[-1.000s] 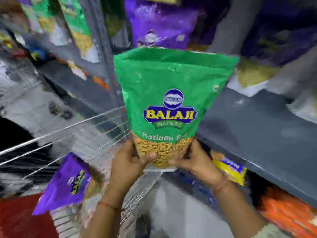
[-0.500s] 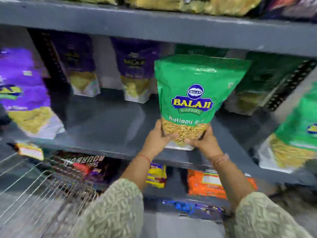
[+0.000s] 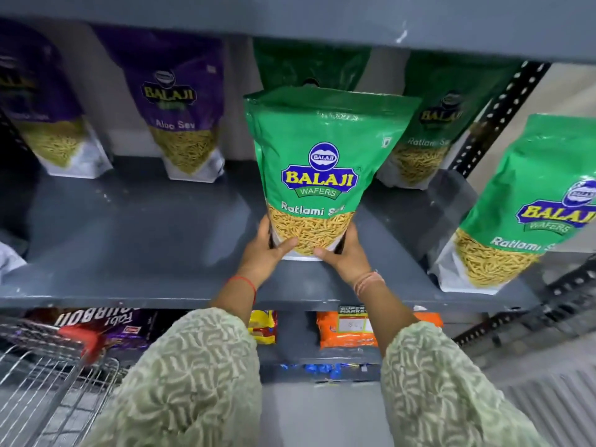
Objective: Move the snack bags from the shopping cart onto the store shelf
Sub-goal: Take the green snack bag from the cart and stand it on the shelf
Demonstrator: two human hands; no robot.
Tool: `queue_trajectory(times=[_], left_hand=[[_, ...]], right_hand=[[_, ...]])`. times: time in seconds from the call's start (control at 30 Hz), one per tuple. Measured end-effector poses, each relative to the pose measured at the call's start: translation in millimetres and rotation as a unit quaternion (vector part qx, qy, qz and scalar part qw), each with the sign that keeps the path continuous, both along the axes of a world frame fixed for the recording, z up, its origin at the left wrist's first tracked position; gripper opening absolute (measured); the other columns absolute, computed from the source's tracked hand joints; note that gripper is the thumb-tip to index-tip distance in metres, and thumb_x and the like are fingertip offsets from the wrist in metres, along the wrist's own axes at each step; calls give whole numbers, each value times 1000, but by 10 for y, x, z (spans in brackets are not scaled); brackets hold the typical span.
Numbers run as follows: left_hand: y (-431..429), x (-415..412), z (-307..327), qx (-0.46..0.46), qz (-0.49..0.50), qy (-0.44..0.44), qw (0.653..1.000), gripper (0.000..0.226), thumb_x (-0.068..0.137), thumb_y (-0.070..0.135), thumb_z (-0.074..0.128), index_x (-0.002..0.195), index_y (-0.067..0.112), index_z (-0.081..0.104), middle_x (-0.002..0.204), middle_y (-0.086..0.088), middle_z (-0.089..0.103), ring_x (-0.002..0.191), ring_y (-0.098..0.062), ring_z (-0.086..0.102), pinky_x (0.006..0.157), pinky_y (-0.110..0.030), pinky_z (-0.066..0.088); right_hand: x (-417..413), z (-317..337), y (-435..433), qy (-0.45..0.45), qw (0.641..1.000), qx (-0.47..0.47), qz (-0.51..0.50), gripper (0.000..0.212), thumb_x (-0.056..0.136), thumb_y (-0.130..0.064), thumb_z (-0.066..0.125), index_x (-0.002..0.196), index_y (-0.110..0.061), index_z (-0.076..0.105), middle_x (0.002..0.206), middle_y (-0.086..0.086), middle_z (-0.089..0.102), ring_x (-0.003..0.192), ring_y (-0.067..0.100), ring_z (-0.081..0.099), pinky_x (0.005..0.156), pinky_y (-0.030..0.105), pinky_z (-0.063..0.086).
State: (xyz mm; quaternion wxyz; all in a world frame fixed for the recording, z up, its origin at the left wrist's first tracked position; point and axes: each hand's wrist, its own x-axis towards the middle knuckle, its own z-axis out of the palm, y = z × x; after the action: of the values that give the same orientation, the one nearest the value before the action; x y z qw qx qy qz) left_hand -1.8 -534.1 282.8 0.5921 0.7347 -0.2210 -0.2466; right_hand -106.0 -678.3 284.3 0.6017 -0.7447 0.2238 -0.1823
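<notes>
The glossy green Ratlami Sev snack pouch (image 3: 317, 166) is clamped at its base by the fingers of the left hand (image 3: 266, 250) and right hand (image 3: 346, 253), kept upright for standing on the grey metal shelf (image 3: 145, 240).

On the grey metal shelf (image 3: 145, 240) stand four green Ratlami Sev snack bags: one held upright at mid-shelf (image 3: 322, 156), one directly behind it (image 3: 309, 62), one behind to its right (image 3: 432, 124), and one near the shelf's right end (image 3: 529, 204). Two purple Aloo Sev snack bags stand at the back left (image 3: 180, 104) (image 3: 42, 101). Two hands (image 3: 267, 250) (image 3: 348, 253) are on the shelf. One wire shopping cart (image 3: 48, 375) is below its left end.
</notes>
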Motion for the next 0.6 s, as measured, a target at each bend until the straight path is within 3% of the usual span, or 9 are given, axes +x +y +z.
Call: queue_trajectory(times=[0.07,0.13,0.33,0.5,0.6], left_hand=[[-7,-27,2,10,6,-15,1000,68,70,42,67,128,43,33,130,6,56,123,-21,51,105,-37,38],[-24,-55,-12,25,20,-32,999,62,78,38,65,132,31,35,132,-1,57,121,-24,52,98,-31,39],[-84,-133,8,57,15,-69,996,58,81,35,63,131,25,35,131,-4,58,118,-28,54,88,-26,38],[-107,-137,-14,61,9,-63,996,57,82,35,61,131,25,34,133,-4,56,120,-30,52,90,-28,38],[-70,-70,-9,63,-7,-48,997,70,80,34,65,137,20,27,140,-6,50,126,-28,48,103,-36,40]], right_hand=[[-3,-8,2,17,1000,-17,2,75,69,-15,76,128,-17,30,118,-5,48,109,13,46,90,27,37],[-4,1,8,28,999,-24,-2,76,69,-16,76,129,-16,29,121,-2,48,110,14,45,92,29,36],[-47,20,-5,27,999,-20,-29,70,73,-10,71,130,-13,30,133,10,48,121,26,45,104,40,37],[-70,31,22,48,998,-14,-28,71,74,-10,70,132,-14,28,135,12,47,124,29,44,102,39,36],[-105,72,82,30,999,6,-26,87,70,-2,72,138,-10,18,142,13,39,130,29,38,109,43,33]])
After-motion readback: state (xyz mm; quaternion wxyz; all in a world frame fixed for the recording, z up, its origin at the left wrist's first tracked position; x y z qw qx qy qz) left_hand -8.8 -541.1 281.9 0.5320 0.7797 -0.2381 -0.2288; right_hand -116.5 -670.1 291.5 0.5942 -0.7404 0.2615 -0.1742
